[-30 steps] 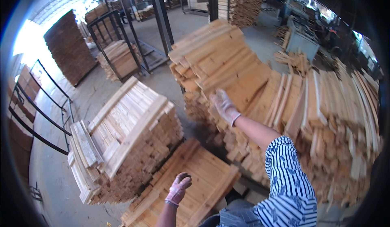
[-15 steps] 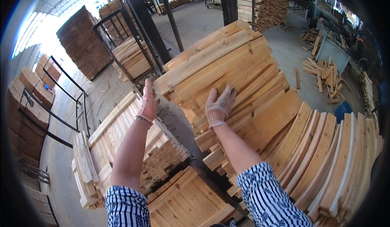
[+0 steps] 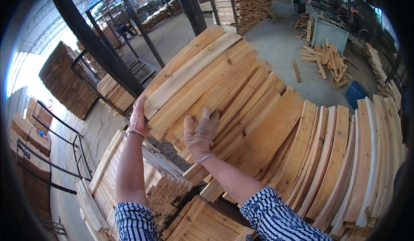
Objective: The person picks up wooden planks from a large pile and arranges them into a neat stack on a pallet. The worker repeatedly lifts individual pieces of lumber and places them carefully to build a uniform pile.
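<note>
A tall stack of pale wooden planks [image 3: 224, 81] rises in front of me, its top boards fanned out. My left hand [image 3: 138, 118], in a pink work glove, grips the near end of the top planks at the stack's left corner. My right hand [image 3: 200, 133], in a similar glove, lies flat with spread fingers on the plank ends a little to the right. Both forearms come up from the lower edge in blue-and-white striped sleeves.
Lower plank stacks [image 3: 129, 185] sit below left and more boards [image 3: 353, 163] fan to the right. A black steel post [image 3: 99, 47] stands close left. Loose offcuts [image 3: 325, 57], a grey machine [image 3: 330, 27] and a blue barrel [image 3: 355, 93] lie beyond on the concrete floor.
My view has moved closer over the tall stack. The left hand came up from the low stack to the top planks' end; the right hand shifted to rest flat beside it.
</note>
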Motion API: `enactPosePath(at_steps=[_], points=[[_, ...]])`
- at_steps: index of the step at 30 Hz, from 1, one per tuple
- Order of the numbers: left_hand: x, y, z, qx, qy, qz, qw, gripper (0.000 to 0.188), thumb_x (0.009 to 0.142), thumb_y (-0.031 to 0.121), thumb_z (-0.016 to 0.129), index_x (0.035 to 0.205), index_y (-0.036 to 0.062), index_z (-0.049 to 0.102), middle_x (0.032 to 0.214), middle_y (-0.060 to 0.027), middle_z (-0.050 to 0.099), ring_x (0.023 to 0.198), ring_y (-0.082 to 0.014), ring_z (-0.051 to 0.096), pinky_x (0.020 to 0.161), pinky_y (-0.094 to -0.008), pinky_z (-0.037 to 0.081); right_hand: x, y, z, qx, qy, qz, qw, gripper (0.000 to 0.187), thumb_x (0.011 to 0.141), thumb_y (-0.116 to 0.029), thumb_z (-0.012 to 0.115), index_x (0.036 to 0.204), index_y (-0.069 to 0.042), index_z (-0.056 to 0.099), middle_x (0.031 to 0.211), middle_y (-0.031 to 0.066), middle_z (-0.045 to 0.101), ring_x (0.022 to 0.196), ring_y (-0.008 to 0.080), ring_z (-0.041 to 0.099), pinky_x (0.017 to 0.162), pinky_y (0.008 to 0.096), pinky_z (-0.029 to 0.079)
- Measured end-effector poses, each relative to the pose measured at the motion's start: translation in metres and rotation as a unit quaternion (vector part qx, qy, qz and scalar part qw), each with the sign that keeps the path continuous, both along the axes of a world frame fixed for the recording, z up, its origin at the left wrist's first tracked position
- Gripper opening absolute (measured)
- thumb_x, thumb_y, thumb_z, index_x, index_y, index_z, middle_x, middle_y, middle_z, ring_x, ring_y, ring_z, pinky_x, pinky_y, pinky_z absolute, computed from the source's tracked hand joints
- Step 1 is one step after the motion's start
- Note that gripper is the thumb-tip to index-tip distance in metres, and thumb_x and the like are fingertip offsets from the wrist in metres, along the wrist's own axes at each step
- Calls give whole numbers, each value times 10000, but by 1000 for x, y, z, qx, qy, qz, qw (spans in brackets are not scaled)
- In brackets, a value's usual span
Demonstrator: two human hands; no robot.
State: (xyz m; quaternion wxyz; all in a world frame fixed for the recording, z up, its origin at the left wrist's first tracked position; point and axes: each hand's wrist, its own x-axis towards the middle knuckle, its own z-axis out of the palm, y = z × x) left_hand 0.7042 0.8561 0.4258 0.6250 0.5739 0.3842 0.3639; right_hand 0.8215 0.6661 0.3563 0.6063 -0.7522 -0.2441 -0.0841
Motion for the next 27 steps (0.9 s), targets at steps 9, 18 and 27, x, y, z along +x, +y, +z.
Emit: enactPosePath(at_steps=[9, 18, 27], points=[[-6, -71, 34, 189, 247, 75, 947, 732, 845, 440, 749, 1411, 82, 454, 1109, -139, 693, 1011, -221, 658, 878, -343, 509, 28, -48, 44, 186, 293, 115, 931, 931, 973, -597, 474, 1532, 82, 168, 1589, 292, 233, 1454, 392, 299, 1192, 407, 259], [10, -259, 79, 630, 412, -110, 649, 534, 846, 451, 700, 1276, 166, 560, 1288, -219, 569, 1217, -429, 534, 993, -533, 448, 52, -122, 80, 267, 450, 280, 805, 1113, 867, -740, 557, 1573, 26, 165, 1561, 251, 334, 1389, 333, 414, 1130, 401, 368], [14, -110, 50, 58, 237, -126, 962, 801, 886, 572, 662, 1436, 31, 448, 1196, -151, 652, 1010, -269, 660, 814, -361, 545, 48, -91, 71, 93, 452, 127, 878, 1090, 862, -535, 715, 1575, 31, 114, 1592, 246, 282, 1424, 307, 377, 1147, 382, 350]])
